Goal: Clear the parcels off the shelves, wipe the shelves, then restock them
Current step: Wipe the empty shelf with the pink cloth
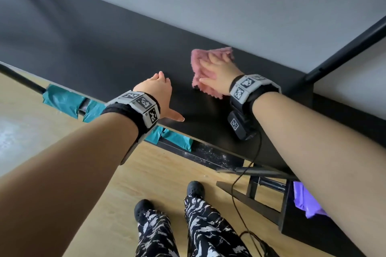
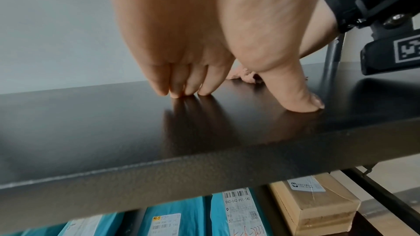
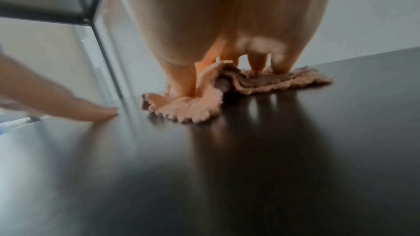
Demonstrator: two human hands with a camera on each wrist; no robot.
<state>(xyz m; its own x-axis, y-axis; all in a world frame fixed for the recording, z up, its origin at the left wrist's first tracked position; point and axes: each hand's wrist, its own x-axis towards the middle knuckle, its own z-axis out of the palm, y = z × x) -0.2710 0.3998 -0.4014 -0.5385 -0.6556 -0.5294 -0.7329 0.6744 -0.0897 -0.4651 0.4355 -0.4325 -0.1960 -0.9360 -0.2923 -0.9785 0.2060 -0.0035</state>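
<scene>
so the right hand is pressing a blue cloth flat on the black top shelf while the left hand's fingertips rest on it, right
Not quite: the cloth is pink, not blue, as the head view shows. The right hand does press it onto the black top shelf, and the left hand rests its fingertips there.

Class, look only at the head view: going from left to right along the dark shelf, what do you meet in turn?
Teal parcels showing below the shelf's front edge → left hand resting on the shelf → pink cloth → right hand pressing on the cloth → black upright post.
</scene>
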